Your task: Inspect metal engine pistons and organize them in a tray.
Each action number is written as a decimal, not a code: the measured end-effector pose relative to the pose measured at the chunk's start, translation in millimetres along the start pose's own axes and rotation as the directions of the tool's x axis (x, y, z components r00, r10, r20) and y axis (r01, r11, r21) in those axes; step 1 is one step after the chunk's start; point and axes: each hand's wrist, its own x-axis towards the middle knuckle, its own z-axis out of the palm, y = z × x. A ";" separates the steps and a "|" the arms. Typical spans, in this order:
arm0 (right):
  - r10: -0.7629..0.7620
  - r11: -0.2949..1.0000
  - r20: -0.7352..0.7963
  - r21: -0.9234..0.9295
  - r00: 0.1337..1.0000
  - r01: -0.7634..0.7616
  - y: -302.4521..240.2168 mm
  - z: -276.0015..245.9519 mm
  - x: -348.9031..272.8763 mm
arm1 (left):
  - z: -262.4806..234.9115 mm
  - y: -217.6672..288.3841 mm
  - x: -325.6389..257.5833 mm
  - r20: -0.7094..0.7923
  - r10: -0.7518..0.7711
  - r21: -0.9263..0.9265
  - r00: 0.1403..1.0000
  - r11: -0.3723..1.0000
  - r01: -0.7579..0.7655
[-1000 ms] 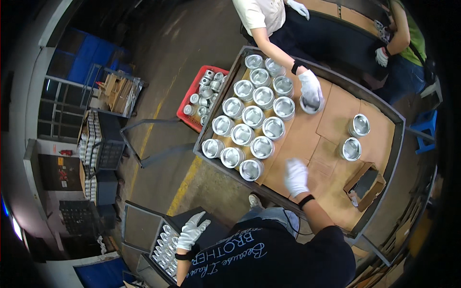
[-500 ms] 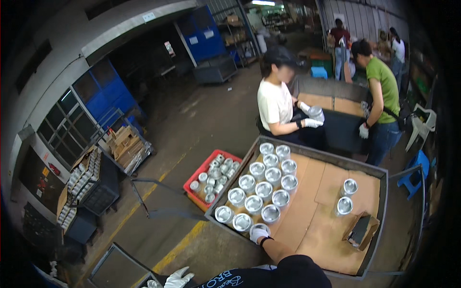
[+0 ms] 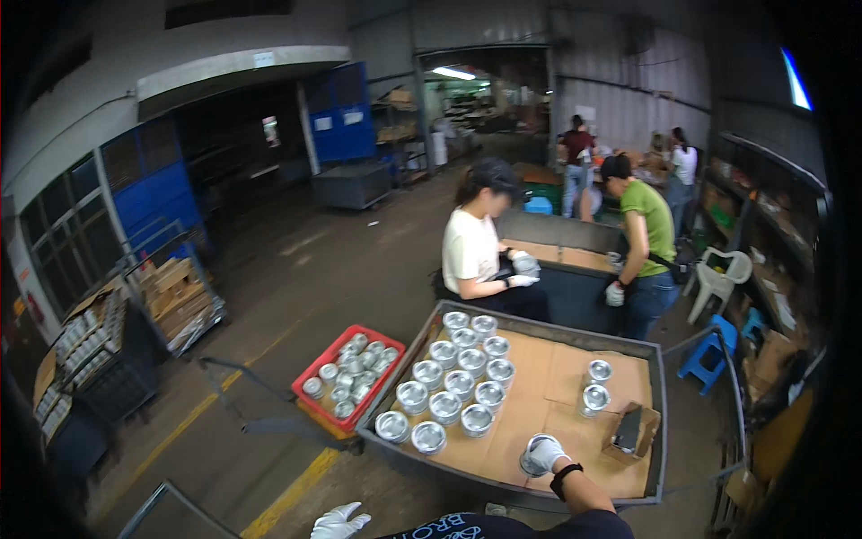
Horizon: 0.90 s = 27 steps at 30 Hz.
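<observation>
- Right gloved hand (image 3: pixel 545 452) closes over a shiny metal can (image 3: pixel 535 456) on the cardboard-lined tray (image 3: pixel 662 422), at 5 o'clock from the grouped cans (image 3: pixel 446 384).
- Left gloved hand (image 3: pixel 339 521) hangs empty, fingers spread.
- Risk: a one-handed top grip on smooth metal could slip, knocking neighbouring cans.

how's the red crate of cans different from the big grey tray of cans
The red crate is small, bright red and sits low beside the grey tray, which is much larger, dark-walled and lined with brown cardboard. Cans in the crate are packed tight; those in the tray stand in neat rows at one end, two apart. The right hand grips a can in the tray. Both hold shiny metal cans.
</observation>
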 end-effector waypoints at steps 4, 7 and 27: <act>0.328 0.621 -0.246 0.784 0.912 -0.012 -9.6 -74.4 -112.9 | 24.1 1.4 52.9 0.098 0.180 -0.009 0.979 0.984 -0.180; 0.567 -0.117 -0.117 0.968 0.816 0.220 -19.7 -97.3 -172.3 | 51.6 19.8 111.9 0.420 0.251 0.139 0.872 0.932 -0.335; -0.354 -0.870 -0.356 0.465 0.865 -0.165 -35.7 -208.5 -105.9 | 83.7 270.1 105.0 0.184 0.378 -0.562 0.908 0.798 -0.218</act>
